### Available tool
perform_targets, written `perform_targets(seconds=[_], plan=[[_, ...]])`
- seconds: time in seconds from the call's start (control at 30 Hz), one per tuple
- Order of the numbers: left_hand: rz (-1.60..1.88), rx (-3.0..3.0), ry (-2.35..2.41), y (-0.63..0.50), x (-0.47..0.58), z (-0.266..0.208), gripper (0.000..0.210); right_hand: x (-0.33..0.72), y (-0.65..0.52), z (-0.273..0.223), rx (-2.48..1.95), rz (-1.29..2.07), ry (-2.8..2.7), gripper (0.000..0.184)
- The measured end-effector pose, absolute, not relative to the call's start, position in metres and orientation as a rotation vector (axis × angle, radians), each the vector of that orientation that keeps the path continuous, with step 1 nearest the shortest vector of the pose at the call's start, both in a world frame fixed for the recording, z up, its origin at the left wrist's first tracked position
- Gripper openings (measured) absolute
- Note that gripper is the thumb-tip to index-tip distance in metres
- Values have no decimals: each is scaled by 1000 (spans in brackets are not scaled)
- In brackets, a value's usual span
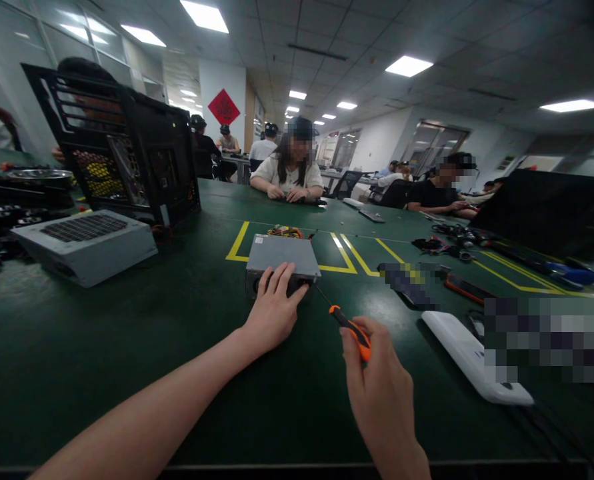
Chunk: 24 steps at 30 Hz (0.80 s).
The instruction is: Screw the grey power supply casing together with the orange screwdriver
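A grey metal computer power supply [283,252] lies on the green table, its bundled coloured cables [289,232] behind it. My left hand [274,313] rests against its near side, fingers over the top edge and thumb at the right front corner, holding it. In my right hand [379,373] is an orange-and-black screwdriver [344,325], gripped by the handle. Its thin shaft points up and left to the power supply's near right corner; whether the tip sits in a screw is too small to tell.
Another power supply [107,250] stands left, before an upright black computer case [141,147]. On the right are a white oblong device [471,357], an orange-edged phone-like object [469,290], cables [447,243] and a large black panel [551,213]. A person [297,173] sits across the table.
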<state>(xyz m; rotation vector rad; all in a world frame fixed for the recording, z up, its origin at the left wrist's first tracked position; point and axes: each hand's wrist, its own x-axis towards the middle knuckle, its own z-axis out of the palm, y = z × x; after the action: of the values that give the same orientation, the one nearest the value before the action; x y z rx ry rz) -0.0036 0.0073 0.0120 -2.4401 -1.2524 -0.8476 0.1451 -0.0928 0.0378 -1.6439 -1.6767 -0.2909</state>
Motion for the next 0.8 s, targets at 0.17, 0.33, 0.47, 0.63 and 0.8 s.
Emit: perform_targets(seconds=[0.17,0.33,0.47,0.63,0.8], plan=[[-843,-2439,-1256,8,-4,11,45,149,-94,40,-1727,-256,-1674,38],[-834,-2443,-1259,7,-4,13,44,148,-95,39,-1718,-265,-1676,35],[-833,-2443,-1249,7,-4,13,46,147,-92,39,-1699,-270,-1690,34],[-856,-2434,-1248,7,-3,12,47,146,-91,37,-1564,-347,-1763,28],[-850,-2438,-1246,7,-4,13,44,150,-92,39,-1716,-310,-1689,32]])
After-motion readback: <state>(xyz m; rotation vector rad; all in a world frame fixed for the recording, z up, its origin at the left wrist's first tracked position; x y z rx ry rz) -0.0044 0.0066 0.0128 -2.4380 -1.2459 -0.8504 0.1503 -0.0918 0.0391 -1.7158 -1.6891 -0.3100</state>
